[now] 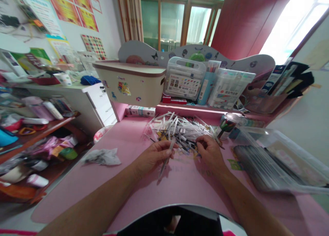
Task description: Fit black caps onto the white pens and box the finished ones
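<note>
Your left hand pinches a single pen between thumb and fingertips, just left of frame centre; the pen's long axis runs steeply from the grip at its upper end down and slightly leftward, its lower tip close to the pink desk; whether the tip touches the surface cannot be told. The pile of pens lies directly above both hands in the frame, at centre, spread as a loose heap with most barrels slanting from lower left to upper right; its near edge touches your fingertips. Your right hand sits just right of centre, fingers curled narrow at the pile's lower right edge; it appears to grip something small and dark, but what it holds cannot be made out. Of the two, the right hand is nearer the heap; the left stands just clear of it with the lone pen.

Outward from there: a pen cup stands right of the pile, just beside it; a clear plastic box lies open at the right of the frame, dark pens lined inside; a crumpled grey wrapper rests well to the left on the desk; a cream storage bin and marker cases stand on the raised shelf in the upper centre.
</note>
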`<action>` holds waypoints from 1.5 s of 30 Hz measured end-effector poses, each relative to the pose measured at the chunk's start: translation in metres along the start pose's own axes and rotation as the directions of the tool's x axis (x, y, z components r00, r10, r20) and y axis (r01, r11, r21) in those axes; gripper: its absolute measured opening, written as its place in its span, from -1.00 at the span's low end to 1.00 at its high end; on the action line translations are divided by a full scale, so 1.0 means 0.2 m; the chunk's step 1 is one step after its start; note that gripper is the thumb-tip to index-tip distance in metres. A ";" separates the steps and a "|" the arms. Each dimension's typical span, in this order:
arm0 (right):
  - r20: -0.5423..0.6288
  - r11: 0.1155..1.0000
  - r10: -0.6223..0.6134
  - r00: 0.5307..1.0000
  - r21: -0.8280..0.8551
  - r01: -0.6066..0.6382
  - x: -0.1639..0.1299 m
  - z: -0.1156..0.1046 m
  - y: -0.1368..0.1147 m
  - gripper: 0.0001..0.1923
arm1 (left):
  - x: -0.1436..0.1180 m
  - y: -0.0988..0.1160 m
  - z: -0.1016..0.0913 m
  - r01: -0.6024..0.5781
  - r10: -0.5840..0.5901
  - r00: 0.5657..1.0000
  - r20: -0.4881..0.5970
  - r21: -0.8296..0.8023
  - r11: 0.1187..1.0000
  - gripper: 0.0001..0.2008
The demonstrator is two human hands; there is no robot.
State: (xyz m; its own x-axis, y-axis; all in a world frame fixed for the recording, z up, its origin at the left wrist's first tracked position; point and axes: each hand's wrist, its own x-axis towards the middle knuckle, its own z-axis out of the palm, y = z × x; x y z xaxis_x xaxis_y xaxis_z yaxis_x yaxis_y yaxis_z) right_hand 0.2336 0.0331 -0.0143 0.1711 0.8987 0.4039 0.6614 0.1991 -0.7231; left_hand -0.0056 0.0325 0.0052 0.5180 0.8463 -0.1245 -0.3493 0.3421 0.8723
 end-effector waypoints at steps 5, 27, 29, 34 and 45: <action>-0.010 0.997 -0.017 1.000 -0.079 0.016 0.00 -0.01 0.03 -0.78 | 0.00 0.00 0.01 -0.033 0.034 0.999 0.015 -0.063 0.997 -0.52; 0.202 0.865 0.010 0.979 -0.492 0.093 0.02 0.03 0.06 -0.87 | 0.01 -0.06 -0.01 0.098 -0.097 0.995 -0.024 0.041 0.994 -0.58; 0.163 0.932 0.029 0.986 -0.360 0.032 0.02 0.01 0.03 -0.90 | 0.00 -0.07 0.00 0.126 -0.124 0.991 -0.043 0.024 0.992 -0.61; 0.219 0.952 0.095 0.971 0.264 -0.153 -0.01 0.00 -0.07 -0.88 | 0.00 -0.11 0.00 0.146 -0.145 0.989 -0.032 0.037 0.989 -0.64; 0.470 0.657 0.186 0.863 0.594 -0.465 -0.07 0.08 -0.13 -0.80 | 0.02 -0.13 -0.02 0.153 -0.159 0.985 0.063 0.087 0.984 -0.66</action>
State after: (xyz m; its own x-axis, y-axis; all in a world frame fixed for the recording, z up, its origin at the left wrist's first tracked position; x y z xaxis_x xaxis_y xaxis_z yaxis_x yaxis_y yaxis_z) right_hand 0.2027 0.0217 -0.0111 -0.0725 0.9961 -0.0494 -0.0788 -0.0551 -0.9954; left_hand 0.0024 0.0280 -0.0191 0.6147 0.7541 -0.2314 -0.1967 0.4307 0.8808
